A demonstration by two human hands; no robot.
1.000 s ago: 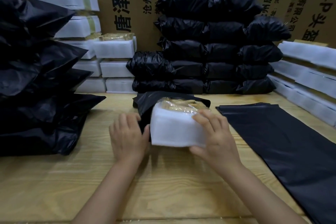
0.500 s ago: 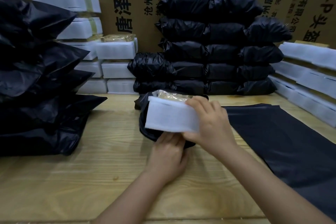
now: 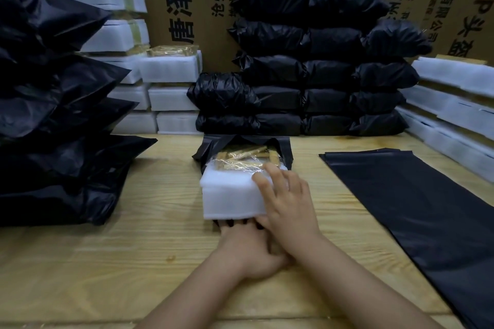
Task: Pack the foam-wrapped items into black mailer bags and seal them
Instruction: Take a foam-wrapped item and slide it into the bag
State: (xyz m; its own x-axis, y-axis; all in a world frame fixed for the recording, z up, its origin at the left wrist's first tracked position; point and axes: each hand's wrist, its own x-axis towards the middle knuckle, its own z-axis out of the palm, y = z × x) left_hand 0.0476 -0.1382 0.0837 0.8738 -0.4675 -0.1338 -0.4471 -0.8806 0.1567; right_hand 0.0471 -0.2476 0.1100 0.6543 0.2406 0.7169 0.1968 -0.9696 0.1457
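- Foam-wrapped item [image 3: 232, 195]: centre of table [image 3: 107, 262], just beyond both hands, lying on black mailer bag [image 3: 213, 147]. Bag mouth gapes at item's far end; most of item sits outside bag.
- Right hand [image 3: 288, 203]: fingers spread, pressed on item's top right corner.
- Left hand [image 3: 248, 248]: fingertips tucked under item's near edge and hidden, so grip cannot be told.
- Progress, as judged: insertion in hand; this bag not yet sealed.
- Done: filled bags [image 3: 320, 75] stacked at rear, more at left.
- Left: unpacked foam blocks [image 3: 171, 69] at rear left, more at right; empty bags [image 3: 414, 208] flat at right.
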